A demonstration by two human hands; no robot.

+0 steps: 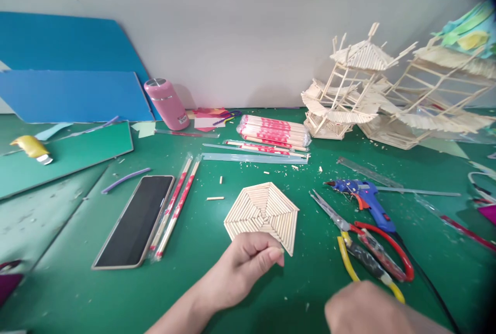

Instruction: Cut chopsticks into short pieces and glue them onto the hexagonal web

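A flat hexagon of glued wooden sticks [263, 213] lies on the green table [201, 251]. My left hand [248, 264] rests at its near edge, fingers curled and pinching that edge. My right hand [360, 305] is low at the bottom right, blurred, its fingers hidden; it hovers just below the yellow-handled pliers [364, 261] and red-handled scissors [341, 220]. A blue glue gun [368, 199] lies just beyond them.
A phone [135, 220] and wrapped chopsticks [176, 205] lie left of the hexagon. A chopstick bundle [275, 131], pink bottle [166, 104] and blue boards [70, 91] sit at the back. Stick-built pavilion models [387, 96] stand at the back right. A ruler [364, 171] lies near the glue gun.
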